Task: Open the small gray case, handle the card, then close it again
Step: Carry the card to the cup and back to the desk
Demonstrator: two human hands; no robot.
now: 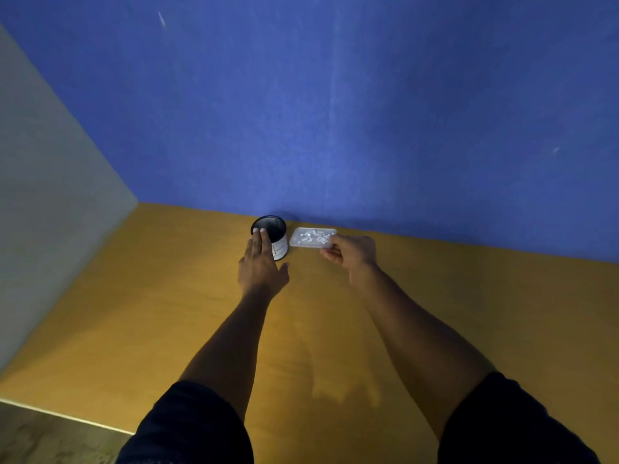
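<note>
Two hands work at the far edge of the desk (pixel 335 329): the right hand (pixel 351 254) pinches the near corner of the small gray case (pixel 311 236), which sits by the blue wall (pixel 368 112), while the left hand (pixel 261 262) lies flat-fingered against the cup (pixel 273 234) just beside it. Such a corner pinch could let the case tip or slide, and the left fingers could nudge the cup over. Whether the case is open, whether it rests on the desk, and where the card is cannot be made out.

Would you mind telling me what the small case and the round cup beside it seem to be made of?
Small case: pale, glossy, probably translucent plastic; light specks glint on its lid. Round cup: dark rim and interior, white outside, smooth; possibly metal or plastic, too blurred to tell.
</note>
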